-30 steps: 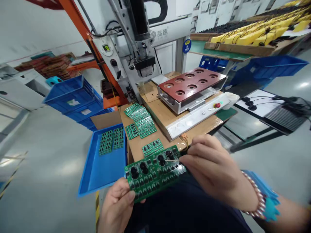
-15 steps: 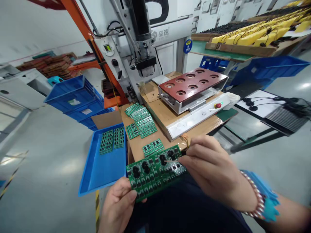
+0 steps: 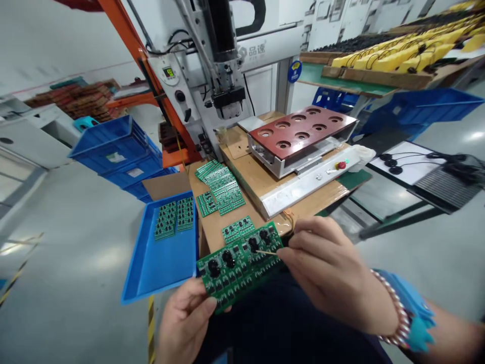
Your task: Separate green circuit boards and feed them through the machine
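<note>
My left hand [image 3: 185, 323] grips the lower left corner of a green circuit board [image 3: 240, 265] studded with black parts, holding it above my lap. My right hand [image 3: 329, 275] is closed in a pinch on a thin wooden stick [image 3: 266, 252], whose tip touches the board near one of the black round parts. A beaded bracelet [image 3: 394, 313] sits on my right wrist.
More green boards [image 3: 222, 187] lie on the cardboard-covered bench [image 3: 250, 177], a small one [image 3: 238, 229] near its front edge. A blue tray [image 3: 159, 263] at left holds two boards. A red fixture plate with holes [image 3: 303, 129] sits under a dispensing machine [image 3: 223, 60]. Blue crates [image 3: 113, 151] stand behind.
The board and both hands have shifted slightly; the stick tip has moved a little along the board. Nothing was picked up or let go.
</note>
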The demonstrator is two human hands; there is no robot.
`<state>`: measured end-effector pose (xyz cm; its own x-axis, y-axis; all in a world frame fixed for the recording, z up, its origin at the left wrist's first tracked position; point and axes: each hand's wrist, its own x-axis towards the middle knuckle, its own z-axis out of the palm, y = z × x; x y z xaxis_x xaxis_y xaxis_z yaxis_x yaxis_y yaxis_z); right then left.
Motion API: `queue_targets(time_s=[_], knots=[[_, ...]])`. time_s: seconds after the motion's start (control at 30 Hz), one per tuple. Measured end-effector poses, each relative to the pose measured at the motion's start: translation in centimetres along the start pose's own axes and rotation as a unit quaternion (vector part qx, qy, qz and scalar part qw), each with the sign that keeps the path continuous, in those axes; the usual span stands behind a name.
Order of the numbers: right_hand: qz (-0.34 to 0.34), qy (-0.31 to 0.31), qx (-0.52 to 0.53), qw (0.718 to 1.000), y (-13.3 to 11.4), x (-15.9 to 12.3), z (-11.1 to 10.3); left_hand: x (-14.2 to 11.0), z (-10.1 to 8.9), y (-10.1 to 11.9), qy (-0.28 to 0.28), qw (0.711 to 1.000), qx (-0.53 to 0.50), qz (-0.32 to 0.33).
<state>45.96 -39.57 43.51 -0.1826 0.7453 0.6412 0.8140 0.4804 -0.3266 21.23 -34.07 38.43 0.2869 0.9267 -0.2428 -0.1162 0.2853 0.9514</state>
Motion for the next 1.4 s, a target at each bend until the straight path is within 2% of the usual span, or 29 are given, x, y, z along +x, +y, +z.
queue_targets(time_s=[0.17, 0.43, 0.8, 0.97, 1.4], knots=[[0.000, -0.007, -0.007, 1.000, -0.23, -0.09, 0.02, 0.19, 0.04, -0.27, -0.003, 0.999, 0.010, 0.046], [0.000, -0.009, -0.001, 1.000, -0.44, -0.12, 0.08, 0.00, 0.05, -0.27, -0.007, 0.999, 0.011, 0.048], [0.003, 0.005, -0.003, 1.000, -0.33, -0.17, 0.10, 0.03, 0.11, -0.29, -0.009, 0.999, 0.000, 0.043], [0.009, -0.005, 0.009, 1.000, -0.22, -0.28, 0.03, 0.20, 0.35, 0.02, 0.008, 1.000, -0.015, 0.014], [0.002, 0.016, 0.003, 1.000, 0.25, -0.27, -0.40, -0.03, -0.09, 0.05, -0.003, 1.000, -0.023, -0.004]])
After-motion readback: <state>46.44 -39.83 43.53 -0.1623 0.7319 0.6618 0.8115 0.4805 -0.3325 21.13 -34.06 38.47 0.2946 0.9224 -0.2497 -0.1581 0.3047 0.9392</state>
